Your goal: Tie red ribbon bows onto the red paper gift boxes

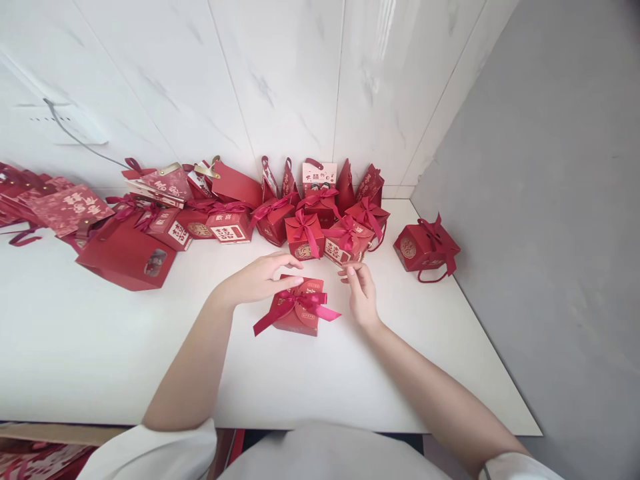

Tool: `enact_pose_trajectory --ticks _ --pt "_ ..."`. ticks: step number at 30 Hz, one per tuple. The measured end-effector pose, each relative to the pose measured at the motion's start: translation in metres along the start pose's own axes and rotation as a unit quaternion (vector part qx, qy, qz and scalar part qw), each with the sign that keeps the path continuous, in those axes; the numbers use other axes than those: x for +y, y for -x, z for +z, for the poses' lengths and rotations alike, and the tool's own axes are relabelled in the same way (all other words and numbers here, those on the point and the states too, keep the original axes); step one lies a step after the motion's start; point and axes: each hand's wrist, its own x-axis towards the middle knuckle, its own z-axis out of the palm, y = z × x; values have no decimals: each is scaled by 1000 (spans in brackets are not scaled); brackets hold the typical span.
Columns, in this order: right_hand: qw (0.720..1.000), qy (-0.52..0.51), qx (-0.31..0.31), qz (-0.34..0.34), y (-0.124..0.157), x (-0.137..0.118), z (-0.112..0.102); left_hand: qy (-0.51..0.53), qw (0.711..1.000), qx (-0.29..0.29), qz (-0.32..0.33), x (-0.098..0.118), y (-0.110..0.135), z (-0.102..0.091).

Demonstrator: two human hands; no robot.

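A red gift box [300,323] with a tied crimson ribbon bow [295,304] sits on the white table in front of me. My left hand [255,279] is at its upper left side, thumb over the box's top edge and fingers stretched out beyond it. The thumb and fingers are apart with nothing between them. To the box's right, my right hand [361,293] is loosely curled, fingertips pointing left. It appears to hold nothing and is apart from the bow. Just behind its fingertips stands another ribboned red box [337,252].
Several ribboned red boxes and paper bags [125,257] line the tiled wall. One red box [419,247] stands alone at the right, near the grey wall [540,200]. A cable [83,140] hangs at the left. An open carton [60,433] with red packaging stands below the table's front edge.
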Motion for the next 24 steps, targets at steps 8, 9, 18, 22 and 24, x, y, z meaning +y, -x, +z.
enact_pose_trajectory --ticks 8,9,18,22,24 --pt "991 40 -101 -79 14 -46 -20 106 994 0 16 -17 14 25" --pt "980 61 -152 -113 19 -49 -22 127 992 -2 17 -20 15 28" --pt "913 96 -391 68 68 -55 12 318 939 130 12 -27 0 71" --pt "883 -11 -373 284 64 -46 26 372 906 201 9 -22 -12 91" --pt "882 -68 -347 310 62 -42 27 386 900 201 7 -20 -14 95"
